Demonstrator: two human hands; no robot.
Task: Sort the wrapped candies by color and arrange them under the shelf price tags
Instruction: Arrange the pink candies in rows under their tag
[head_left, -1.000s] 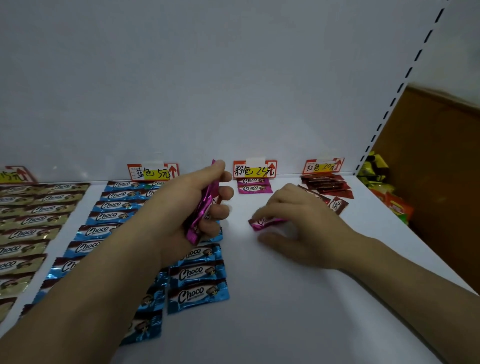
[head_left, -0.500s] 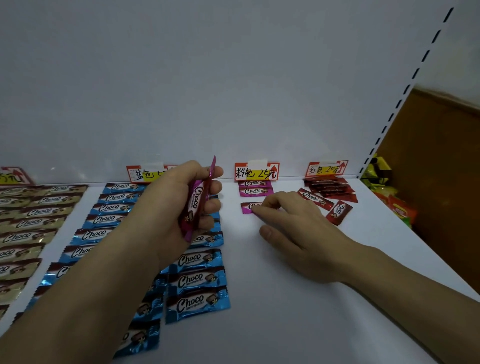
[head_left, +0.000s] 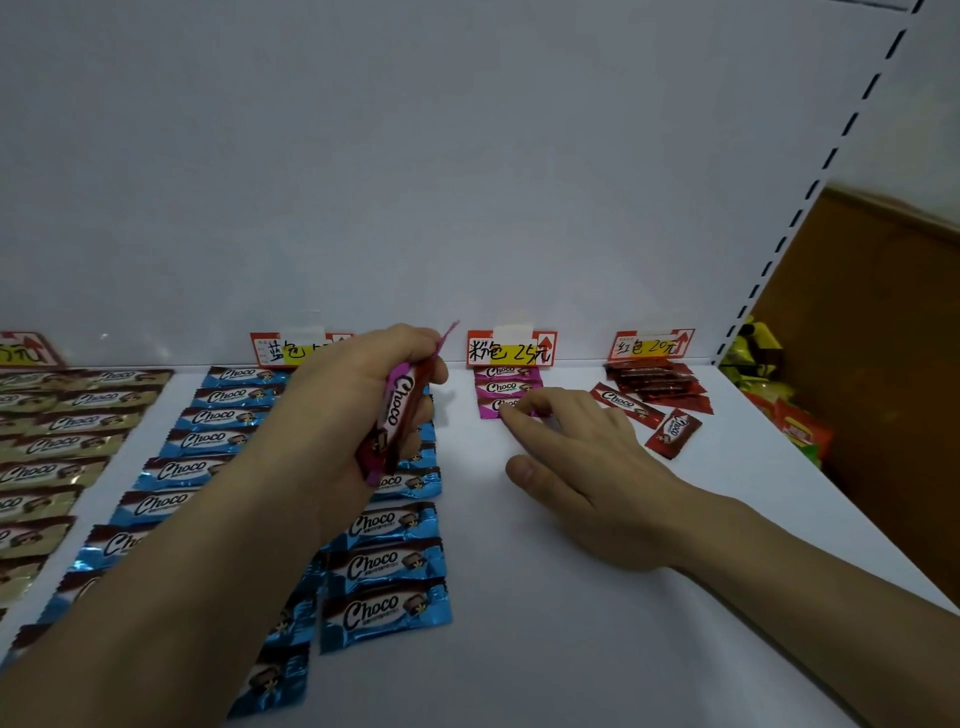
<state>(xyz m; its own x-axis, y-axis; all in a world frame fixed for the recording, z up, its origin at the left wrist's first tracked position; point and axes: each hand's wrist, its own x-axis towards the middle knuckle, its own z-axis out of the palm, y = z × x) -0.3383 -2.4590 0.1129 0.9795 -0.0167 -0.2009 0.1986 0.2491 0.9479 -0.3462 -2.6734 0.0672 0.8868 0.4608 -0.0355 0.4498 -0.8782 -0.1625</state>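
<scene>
Counted three pink candies (head_left: 506, 387) under pink price tag (head_left: 511, 348), lowest pressed by straight fingers of right hand (head_left: 587, 467). Left hand (head_left: 353, 415) gripping pink candy bunch (head_left: 396, 410). Two loose red candies (head_left: 626, 405) nearby.

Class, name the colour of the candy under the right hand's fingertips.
The candy is pink, head view.

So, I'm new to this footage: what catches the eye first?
The left hand grips upright candies, pink in front, mid-frame above the blue candy rows. The right hand touches the third pink candy under the pink price tag; two loose red candies lie askew beside the red stack.
</scene>
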